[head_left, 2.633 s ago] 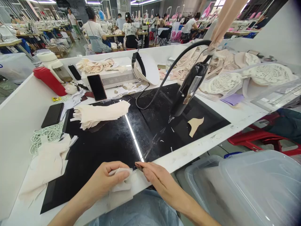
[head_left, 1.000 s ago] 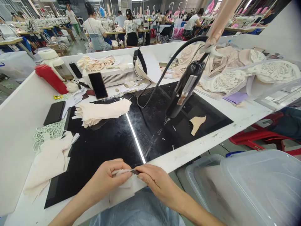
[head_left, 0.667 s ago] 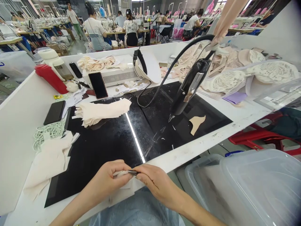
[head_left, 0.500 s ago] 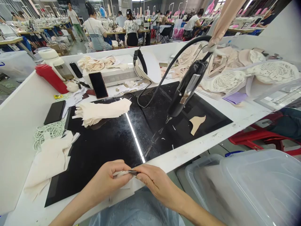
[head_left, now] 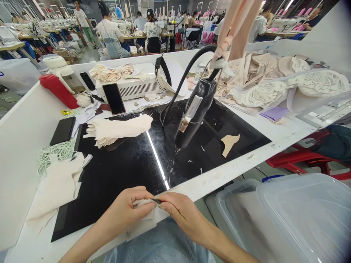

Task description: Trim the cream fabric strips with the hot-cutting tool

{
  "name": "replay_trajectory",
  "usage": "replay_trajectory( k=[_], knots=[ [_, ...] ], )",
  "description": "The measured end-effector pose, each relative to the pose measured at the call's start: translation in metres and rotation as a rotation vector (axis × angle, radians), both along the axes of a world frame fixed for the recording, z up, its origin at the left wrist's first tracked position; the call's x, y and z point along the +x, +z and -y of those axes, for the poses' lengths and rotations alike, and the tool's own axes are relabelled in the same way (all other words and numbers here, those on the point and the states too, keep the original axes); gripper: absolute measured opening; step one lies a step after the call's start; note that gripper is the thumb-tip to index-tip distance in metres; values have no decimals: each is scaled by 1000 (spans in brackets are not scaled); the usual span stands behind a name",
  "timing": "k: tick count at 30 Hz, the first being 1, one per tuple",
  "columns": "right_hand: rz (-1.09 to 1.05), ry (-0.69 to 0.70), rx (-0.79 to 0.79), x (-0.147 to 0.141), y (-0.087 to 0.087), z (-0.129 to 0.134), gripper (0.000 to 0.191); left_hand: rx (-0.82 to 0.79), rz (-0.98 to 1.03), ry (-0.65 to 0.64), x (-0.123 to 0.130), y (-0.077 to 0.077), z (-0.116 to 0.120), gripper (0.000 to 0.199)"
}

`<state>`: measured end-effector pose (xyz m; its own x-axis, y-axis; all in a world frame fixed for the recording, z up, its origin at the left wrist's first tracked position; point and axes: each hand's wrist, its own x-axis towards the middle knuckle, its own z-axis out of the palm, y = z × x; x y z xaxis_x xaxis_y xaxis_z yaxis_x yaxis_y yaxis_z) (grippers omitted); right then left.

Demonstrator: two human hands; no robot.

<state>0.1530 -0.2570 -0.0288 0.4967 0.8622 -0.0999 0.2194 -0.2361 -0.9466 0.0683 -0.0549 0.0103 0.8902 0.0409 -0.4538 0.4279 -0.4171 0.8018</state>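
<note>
At the front edge of the black board (head_left: 109, 171), my left hand (head_left: 137, 204) pinches a pale fabric piece (head_left: 142, 201) between thumb and fingers. My right hand (head_left: 178, 210) is closed on a small dark pointed tool (head_left: 156, 200), whose tip meets the fabric; most of the tool is hidden in the fingers. A black handheld device (head_left: 196, 113) hangs tip down over the board. A stack of cream fabric pieces (head_left: 120, 129) lies at the back left of the board, and a single beige piece (head_left: 229, 144) at its right.
More cream fabric (head_left: 63, 179) and green cord (head_left: 44, 160) lie at the left. Two phones, a red bottle (head_left: 59, 91) and a white box (head_left: 139, 89) stand behind. Lace cups (head_left: 265, 94) are piled at the back right. Clear plastic bins (head_left: 301, 215) stand below right.
The hanging black device has swung to the left and a little nearer. My hands have barely moved and keep the same hold.
</note>
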Motion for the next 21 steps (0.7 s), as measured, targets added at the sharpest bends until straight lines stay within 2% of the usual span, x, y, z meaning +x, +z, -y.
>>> replay_trajectory(
  k=[7, 12, 17, 21],
  knots=[
    [-19, -14, -16, 0, 3, 2, 39, 10, 5, -8, 2, 0, 2, 26],
    [-33, -35, 12, -2, -2, 0, 38, 5, 2, 0, 3, 3, 5, 27],
    [-54, -160, 88, -2, -6, 8, 44, 19, -3, -15, 2, 3, 5, 28],
    [44, -250, 31, 6, -7, 25, 41, -20, -59, -51, -2, 2, 4, 30]
  ],
)
